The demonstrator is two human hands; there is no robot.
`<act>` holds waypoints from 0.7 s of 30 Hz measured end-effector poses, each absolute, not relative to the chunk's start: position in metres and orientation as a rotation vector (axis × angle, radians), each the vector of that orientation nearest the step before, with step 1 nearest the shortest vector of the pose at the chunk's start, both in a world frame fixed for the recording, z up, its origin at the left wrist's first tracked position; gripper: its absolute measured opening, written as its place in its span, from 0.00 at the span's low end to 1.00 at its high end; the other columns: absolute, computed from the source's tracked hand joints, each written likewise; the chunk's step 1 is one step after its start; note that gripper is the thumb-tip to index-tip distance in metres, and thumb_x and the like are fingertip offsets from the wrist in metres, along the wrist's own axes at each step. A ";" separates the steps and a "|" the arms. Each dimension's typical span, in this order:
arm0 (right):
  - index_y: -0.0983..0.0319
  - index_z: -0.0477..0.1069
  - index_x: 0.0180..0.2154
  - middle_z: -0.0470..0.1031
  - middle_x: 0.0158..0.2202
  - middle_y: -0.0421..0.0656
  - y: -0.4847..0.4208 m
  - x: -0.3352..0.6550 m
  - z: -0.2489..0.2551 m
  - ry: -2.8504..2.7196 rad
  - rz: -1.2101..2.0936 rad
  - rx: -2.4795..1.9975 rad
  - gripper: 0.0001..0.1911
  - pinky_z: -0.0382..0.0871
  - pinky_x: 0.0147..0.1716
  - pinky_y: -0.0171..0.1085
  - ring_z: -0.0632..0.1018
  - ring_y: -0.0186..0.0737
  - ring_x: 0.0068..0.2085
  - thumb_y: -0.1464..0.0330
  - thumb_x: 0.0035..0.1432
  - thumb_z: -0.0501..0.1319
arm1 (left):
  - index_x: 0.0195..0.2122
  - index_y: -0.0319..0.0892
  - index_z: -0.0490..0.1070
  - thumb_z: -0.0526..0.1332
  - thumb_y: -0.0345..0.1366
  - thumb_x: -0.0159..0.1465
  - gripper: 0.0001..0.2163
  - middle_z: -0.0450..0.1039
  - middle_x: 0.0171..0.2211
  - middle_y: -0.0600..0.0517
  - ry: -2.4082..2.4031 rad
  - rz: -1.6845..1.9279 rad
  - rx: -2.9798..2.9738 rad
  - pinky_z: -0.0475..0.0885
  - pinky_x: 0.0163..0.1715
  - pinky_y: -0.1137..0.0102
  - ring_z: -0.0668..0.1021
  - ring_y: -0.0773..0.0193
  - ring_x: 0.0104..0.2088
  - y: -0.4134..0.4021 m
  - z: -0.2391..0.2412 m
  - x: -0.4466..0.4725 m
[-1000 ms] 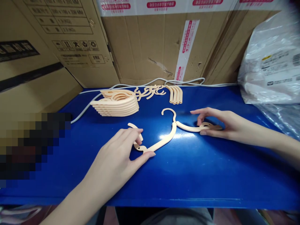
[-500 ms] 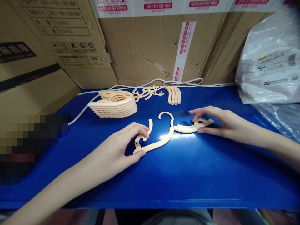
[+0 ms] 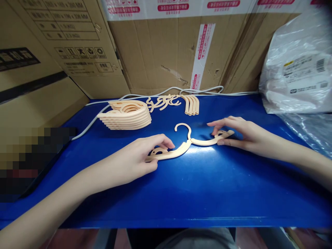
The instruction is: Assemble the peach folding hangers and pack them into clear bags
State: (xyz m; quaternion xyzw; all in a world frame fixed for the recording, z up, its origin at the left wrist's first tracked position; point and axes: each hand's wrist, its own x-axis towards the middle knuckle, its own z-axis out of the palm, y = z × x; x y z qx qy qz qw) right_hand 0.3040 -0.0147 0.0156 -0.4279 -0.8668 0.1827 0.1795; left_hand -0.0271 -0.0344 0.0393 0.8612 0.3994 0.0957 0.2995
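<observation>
A cream folding hanger [image 3: 178, 150] lies on the blue table, its hook toward the boxes and its two arms spread to left and right. My left hand [image 3: 141, 155] grips the left arm's outer end between thumb and fingers; part of that end is hidden by the hand. At the other end, my right hand [image 3: 234, 133] pinches the right arm, with the index finger stretched out above it. Behind my left hand stands a stack of folded cream hangers [image 3: 127, 117]. Farther back, loose cream hooks [image 3: 164, 102] lie beside several curved cream arms [image 3: 190, 104].
Cardboard boxes [image 3: 160, 48] wall off the back and left of the blue table [image 3: 181, 200]. A white cable [image 3: 109, 101] runs along the rear edge. Clear plastic packaging [image 3: 298, 69] sits at the right. A dark blurred object [image 3: 38, 162] occupies the left side.
The inner piece of the hanger's left arm, which stuck up before, now lies folded against that arm. My left hand has turned and shifted slightly; my right hand keeps its hold.
</observation>
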 end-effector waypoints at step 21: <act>0.55 0.66 0.58 0.77 0.36 0.40 -0.026 0.291 0.011 -2.526 0.334 -1.153 0.21 0.62 0.47 0.46 0.77 0.43 0.39 0.58 0.65 0.57 | 0.42 0.42 0.65 0.50 0.24 0.62 0.11 0.67 0.38 0.51 1.211 0.206 2.705 0.63 0.36 0.66 0.71 0.61 0.37 0.014 0.026 -0.024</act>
